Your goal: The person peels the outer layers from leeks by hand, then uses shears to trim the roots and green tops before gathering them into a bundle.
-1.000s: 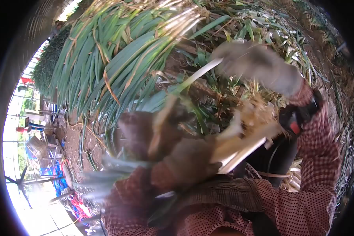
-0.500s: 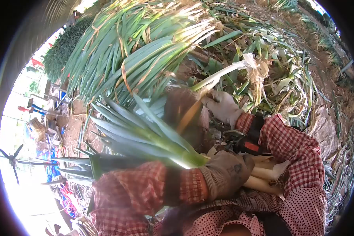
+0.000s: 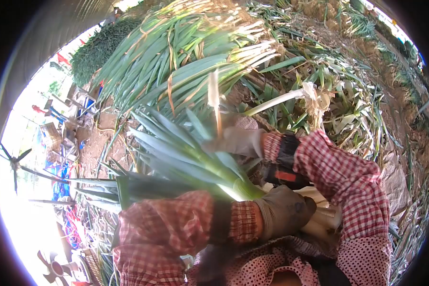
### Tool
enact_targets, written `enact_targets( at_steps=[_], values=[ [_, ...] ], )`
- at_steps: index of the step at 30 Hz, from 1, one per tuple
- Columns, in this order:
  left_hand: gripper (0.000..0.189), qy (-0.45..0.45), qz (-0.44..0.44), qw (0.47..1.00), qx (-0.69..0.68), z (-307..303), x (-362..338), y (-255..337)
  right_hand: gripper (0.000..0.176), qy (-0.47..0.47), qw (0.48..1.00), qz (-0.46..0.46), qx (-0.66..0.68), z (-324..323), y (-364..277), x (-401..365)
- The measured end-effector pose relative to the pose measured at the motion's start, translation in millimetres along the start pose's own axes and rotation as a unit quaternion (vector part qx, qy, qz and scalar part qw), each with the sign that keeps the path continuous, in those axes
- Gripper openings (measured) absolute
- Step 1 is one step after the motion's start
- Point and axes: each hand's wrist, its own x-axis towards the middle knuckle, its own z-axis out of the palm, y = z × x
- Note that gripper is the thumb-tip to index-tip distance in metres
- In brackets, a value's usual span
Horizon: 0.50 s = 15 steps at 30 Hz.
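Observation:
Low in front of my body, my left hand (image 3: 286,212), in a grey glove, is closed around thick green onions (image 3: 243,189). Their broad green leaves fan out to the upper left, and the pale stems (image 3: 321,217) show past my knuckles on the right. My gloved right hand (image 3: 238,140) is above the leaves, smeared by motion. A blurred, pale yellowish leaf strip (image 3: 218,107) sticks up from its fingers. Behind that hand lies a loose green onion with a white stem (image 3: 279,102) and dry skin at its end.
A large pile of green onions (image 3: 176,62) lies ahead, roots to the right. Stripped leaves (image 3: 343,100) cover the ground at the right, near a pale sack (image 3: 395,186). A fan (image 3: 57,268) stands at the lower left, and a darker green heap (image 3: 100,52) lies farther back.
My right hand has moved left from beside the loose stem, carrying the yellowish strip, which now points upward. My left hand still grips the onions. The whole view has shifted slightly.

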Motion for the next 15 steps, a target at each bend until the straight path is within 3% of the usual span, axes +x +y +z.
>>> enact_targets(
  at_steps=[1,3,4,5,7,8,9,10,11,12,13,14,15],
  values=[
    [0.030,-0.029,-0.005,1.000,0.011,-2.8,2.7,2.0,0.053,0.059,0.998,-0.003,-0.012,2.6,3.2,11.2],
    [0.031,0.039,0.026,0.998,0.037,8.8,5.8,-3.7,0.049,0.173,0.984,-0.013,-0.033,9.0,12.5,40.3],
    [0.032,0.071,0.042,0.995,0.049,14.2,6.5,-6.9,0.037,0.221,0.975,0.009,0.039,9.5,14.1,47.0],
    [0.032,0.074,0.038,0.996,0.039,19.8,7.3,-10.2,0.033,0.198,0.966,0.012,0.168,7.3,20.1,49.6],
    [0.035,0.072,0.040,0.997,0.015,17.5,4.9,-11.4,0.026,0.153,0.894,0.024,0.420,-1.4,15.8,32.0],
    [0.033,0.078,0.047,0.996,0.019,16.8,4.9,-12.0,0.027,0.191,0.857,0.036,0.477,-2.1,12.7,27.4],
    [0.032,0.084,0.051,0.995,0.021,16.6,4.2,-12.7,0.028,0.302,0.896,-0.077,0.316,-6.3,16.9,26.7],
    [0.031,0.088,0.054,0.994,0.022,17.7,2.7,-12.4,0.029,0.395,0.890,-0.182,0.140,-10.6,21.6,27.2],
    [0.029,0.060,0.049,0.997,0.013,17.6,2.2,-11.9,0.030,0.464,0.840,-0.276,-0.045,-16.5,25.7,28.0],
    [0.028,0.035,0.043,0.998,0.005,15.3,2.5,-11.9,0.034,0.487,0.806,-0.243,-0.233,-46.5,35.1,31.0],
    [0.026,0.009,0.036,0.999,0.000,12.6,2.3,-12.5,0.038,0.492,0.740,-0.202,-0.412,-84.8,47.9,33.5],
    [0.025,0.009,0.031,0.999,0.005,10.0,1.2,-14.2,0.045,0.478,0.831,0.025,-0.285,-111.6,25.7,8.9],
    [0.024,0.009,0.027,1.000,0.006,8.7,0.0,-14.2,0.045,0.596,0.764,0.011,-0.249,-133.8,49.9,7.8]
  ],
)
